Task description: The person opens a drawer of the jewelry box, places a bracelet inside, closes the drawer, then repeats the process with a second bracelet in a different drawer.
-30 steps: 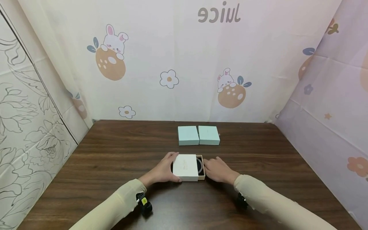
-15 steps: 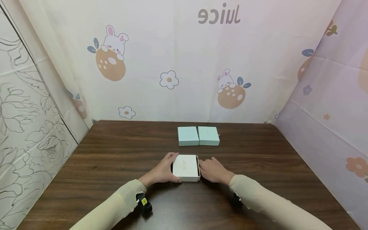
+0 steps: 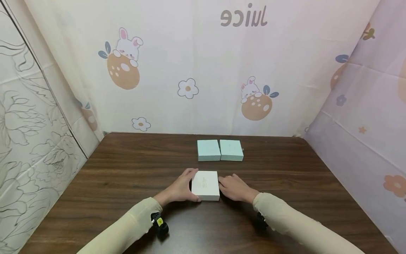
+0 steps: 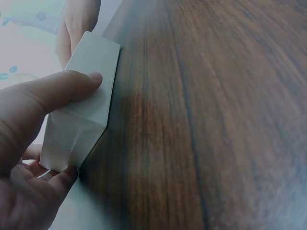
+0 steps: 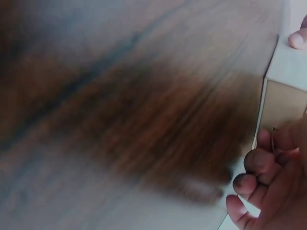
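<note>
Fingers of my left hand (image 3: 179, 188) curl round the left end of the white box (image 3: 205, 185), thumb laid along its near side in the left wrist view, so that hand clamps the box. My right hand (image 3: 233, 187) has its fingertips (image 5: 254, 163) bent against the box's right end, touching the tan end face (image 5: 283, 108) seen in the right wrist view; whether they truly grip it I cannot tell, as that view is blurred. I see the white box lying flat on the dark wooden table (image 3: 127, 165), near the front middle, between both hands. At twelve o'clock from it, well apart, two pale green boxes (image 3: 220, 150) sit side by side, touching. Patterned curtains (image 3: 190, 70) hang behind the table.
</note>
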A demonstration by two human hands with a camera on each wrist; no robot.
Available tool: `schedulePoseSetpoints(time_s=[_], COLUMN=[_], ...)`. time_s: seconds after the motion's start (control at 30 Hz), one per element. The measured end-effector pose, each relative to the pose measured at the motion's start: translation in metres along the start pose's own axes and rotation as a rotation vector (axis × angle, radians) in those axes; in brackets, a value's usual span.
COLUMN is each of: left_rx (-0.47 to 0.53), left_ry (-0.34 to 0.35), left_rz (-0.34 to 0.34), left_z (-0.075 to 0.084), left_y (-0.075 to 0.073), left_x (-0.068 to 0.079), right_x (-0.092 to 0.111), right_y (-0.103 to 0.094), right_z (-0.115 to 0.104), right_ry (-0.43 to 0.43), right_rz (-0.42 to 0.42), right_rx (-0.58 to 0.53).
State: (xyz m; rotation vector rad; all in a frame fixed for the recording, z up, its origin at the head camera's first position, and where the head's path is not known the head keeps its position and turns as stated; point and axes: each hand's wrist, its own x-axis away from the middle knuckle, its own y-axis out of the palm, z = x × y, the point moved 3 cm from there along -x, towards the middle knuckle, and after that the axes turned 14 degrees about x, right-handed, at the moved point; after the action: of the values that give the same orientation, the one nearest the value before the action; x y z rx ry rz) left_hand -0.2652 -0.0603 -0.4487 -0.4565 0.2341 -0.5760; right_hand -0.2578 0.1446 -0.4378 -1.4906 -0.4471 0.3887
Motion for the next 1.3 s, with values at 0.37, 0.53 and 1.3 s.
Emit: schedulePoseSetpoints(time_s=[0.37, 0.53, 1.3], left_rx=[0.034, 0.050, 0.092], left_ry=[-0.003, -0.023, -0.005], left_rz=[0.025, 0.058, 0.225], left_z=[0.002, 0.002, -0.002], left_y=[0.003, 0.004, -0.030], left_x=[0.001, 0.002, 0.007], right_x=[0.007, 0.006, -0.033], right_y=[-0.009, -0.008, -0.027], right_z=[0.005, 0.004, -0.014], right_ry=[-0.040, -0.010, 0.025], right_rz=[0.006, -0.014, 0.003], right_rx=[-0.213, -0.246, -0.184])
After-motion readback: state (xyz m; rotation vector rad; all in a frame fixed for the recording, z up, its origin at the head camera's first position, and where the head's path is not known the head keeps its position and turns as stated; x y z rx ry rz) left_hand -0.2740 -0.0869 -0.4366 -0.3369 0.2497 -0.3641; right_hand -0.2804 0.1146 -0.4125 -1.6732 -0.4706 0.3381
